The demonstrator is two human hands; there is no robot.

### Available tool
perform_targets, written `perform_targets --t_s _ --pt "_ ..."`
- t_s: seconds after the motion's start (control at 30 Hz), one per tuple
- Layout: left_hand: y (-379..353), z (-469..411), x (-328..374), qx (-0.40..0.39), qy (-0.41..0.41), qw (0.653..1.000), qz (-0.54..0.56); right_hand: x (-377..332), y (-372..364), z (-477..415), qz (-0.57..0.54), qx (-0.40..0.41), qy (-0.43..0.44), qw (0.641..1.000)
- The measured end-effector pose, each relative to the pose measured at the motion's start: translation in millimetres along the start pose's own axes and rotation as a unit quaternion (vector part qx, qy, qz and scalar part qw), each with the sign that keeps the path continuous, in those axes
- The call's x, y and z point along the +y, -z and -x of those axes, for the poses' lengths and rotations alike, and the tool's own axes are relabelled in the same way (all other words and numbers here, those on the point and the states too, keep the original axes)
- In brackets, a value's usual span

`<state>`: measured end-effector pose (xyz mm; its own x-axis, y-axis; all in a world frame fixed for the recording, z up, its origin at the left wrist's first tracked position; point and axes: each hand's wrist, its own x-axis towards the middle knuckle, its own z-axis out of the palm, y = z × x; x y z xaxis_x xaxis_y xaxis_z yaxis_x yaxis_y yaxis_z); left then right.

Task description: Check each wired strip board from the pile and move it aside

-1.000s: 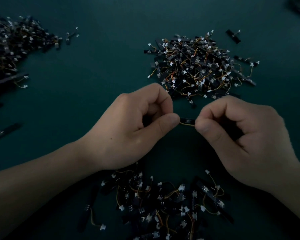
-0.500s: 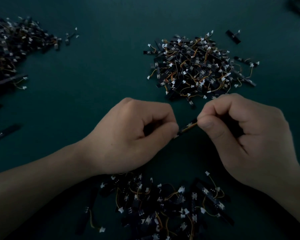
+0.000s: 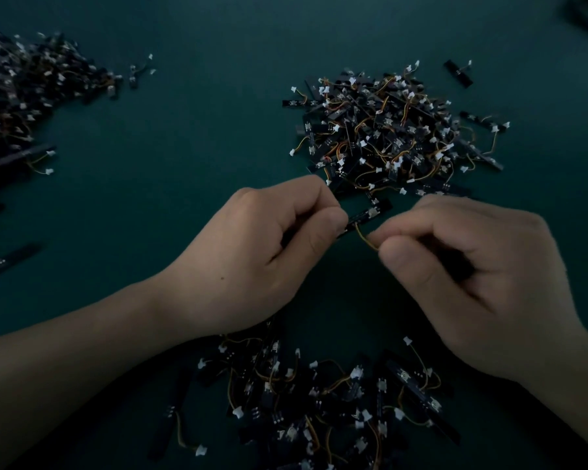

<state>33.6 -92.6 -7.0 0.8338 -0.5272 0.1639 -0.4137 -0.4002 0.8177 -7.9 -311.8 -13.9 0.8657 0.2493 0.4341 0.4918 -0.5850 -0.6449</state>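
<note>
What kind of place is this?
Likely an electronics inspection bench: piles of wired strip boards on a dark mat, the left hand pinching one board, the right hand its wire.

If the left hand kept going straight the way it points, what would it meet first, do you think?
Probably the near edge of the middle pile, just beyond the strip board the left hand pinches. The right hand sits slightly off that line, though depth is unclear.
</note>
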Motion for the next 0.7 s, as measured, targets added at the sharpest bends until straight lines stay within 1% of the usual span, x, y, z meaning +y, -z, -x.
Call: perform_targets --t_s 0.1,0.2,0.3,0.37,0.43,0.5,0.57,0.7 --pt "0.1 1.8 -1.7 -0.035 -0.014 0.999 -0.032 -1.1 3.7 -1.8 -0.058 -0.016 -0.043 0.997" --pt "0.5 3.0 -2.1 -0.058 -0.020 0.996 -0.060 -2.1 3.5 -2.0 -0.067 -0.038 -0.062 0.995" --pt "3.0 2.9 -1.2 -0.073 -0.012 0.997 0.001 -1.3 2.7 -1.4 -0.065 -0.014 -0.068 0.995" --pt "4.1 2.2 -1.4 -0.082 -0.011 0.996 0.020 -1.1 2.3 -1.6 -0.071 -0.008 -0.071 0.995" --pt "3.3 1.1 -1.6 -0.069 -0.018 0.997 0.008 -1.9 2.7 -1.8 -0.069 -0.024 -0.067 0.995" --pt "2.0 0.6 -1.2 -0.040 -0.024 0.999 -0.002 -3.1 3.6 -1.2 -0.070 -0.040 -0.055 0.995" --pt "1.9 0.4 -0.8 -0.024 -0.028 0.999 -0.004 -3.6 4.1 -1.0 -0.066 -0.043 -0.049 0.996" --pt "3.6 0.8 -0.5 -0.037 -0.024 0.999 0.016 -3.4 2.8 -2.1 -0.045 -0.034 -0.064 0.996"
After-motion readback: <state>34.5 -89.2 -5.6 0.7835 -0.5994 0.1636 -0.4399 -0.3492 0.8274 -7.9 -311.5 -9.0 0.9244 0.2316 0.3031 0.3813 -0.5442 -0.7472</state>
